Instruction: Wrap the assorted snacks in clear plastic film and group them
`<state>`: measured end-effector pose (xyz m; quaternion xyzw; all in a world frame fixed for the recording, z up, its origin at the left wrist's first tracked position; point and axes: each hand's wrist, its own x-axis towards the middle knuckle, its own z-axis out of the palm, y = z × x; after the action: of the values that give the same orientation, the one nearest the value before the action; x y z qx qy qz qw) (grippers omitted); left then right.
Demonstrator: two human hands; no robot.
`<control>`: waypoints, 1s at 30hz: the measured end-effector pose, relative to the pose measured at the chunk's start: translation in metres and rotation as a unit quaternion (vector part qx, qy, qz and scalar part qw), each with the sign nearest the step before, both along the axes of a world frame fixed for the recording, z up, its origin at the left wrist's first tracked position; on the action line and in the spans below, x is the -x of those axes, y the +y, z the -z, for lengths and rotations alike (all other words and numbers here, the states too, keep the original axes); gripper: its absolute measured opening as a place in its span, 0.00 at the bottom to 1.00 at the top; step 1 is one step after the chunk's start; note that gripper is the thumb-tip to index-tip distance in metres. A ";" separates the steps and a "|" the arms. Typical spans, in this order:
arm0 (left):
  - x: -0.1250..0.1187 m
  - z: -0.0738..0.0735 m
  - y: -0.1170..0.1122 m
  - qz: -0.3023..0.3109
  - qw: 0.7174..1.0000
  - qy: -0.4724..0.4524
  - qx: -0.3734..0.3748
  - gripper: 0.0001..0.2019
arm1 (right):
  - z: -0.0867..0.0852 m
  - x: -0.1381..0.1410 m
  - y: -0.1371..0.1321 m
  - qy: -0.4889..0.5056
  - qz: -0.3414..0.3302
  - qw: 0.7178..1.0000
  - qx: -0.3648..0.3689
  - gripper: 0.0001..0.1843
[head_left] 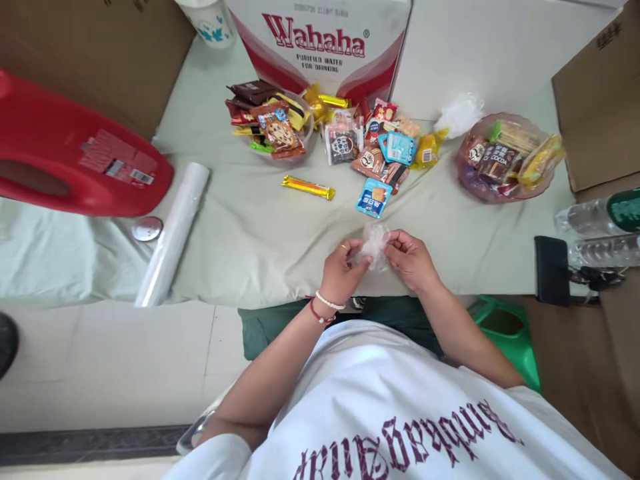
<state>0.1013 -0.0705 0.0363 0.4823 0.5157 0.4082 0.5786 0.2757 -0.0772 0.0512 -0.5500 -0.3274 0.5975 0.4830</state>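
Note:
My left hand [341, 270] and my right hand [411, 260] meet over the near edge of the pale green cloth [250, 233]. Both pinch a small crumpled clear plastic bag [374, 245] between them, fingers closed on it. Just beyond the bag lies a blue snack packet [374, 197]. Farther back a loose heap of wrapped snacks [380, 143] is spread on the cloth. A yellow-orange bar [308, 187] lies alone to the left of the blue packet.
A clear bowl of snacks [273, 123] stands at the back left and a pink bowl of snacks [507, 160] at the right. A Wahaha box [320, 47], a red jug [75, 153], a roll of clear film [173, 233], water bottles [597, 230] and a black object [551, 270] surround them.

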 end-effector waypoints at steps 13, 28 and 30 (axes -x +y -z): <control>0.031 0.001 0.002 -0.072 0.985 -0.080 0.137 0.21 | 0.007 -0.013 -0.014 -0.021 -0.037 0.999 0.001 0.22; 0.043 -0.001 -0.007 -0.140 0.972 -0.149 0.117 0.23 | -0.001 0.006 -0.026 0.019 -0.068 0.997 0.026 0.29; 0.053 0.000 -0.004 -0.159 0.971 -0.146 0.103 0.23 | 0.000 0.002 -0.025 0.016 -0.051 0.998 0.024 0.26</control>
<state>0.0486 -0.0742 0.0366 0.2671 0.5351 0.5057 0.6218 0.2735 -0.1026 0.0510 -0.5340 -0.3331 0.6380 0.4436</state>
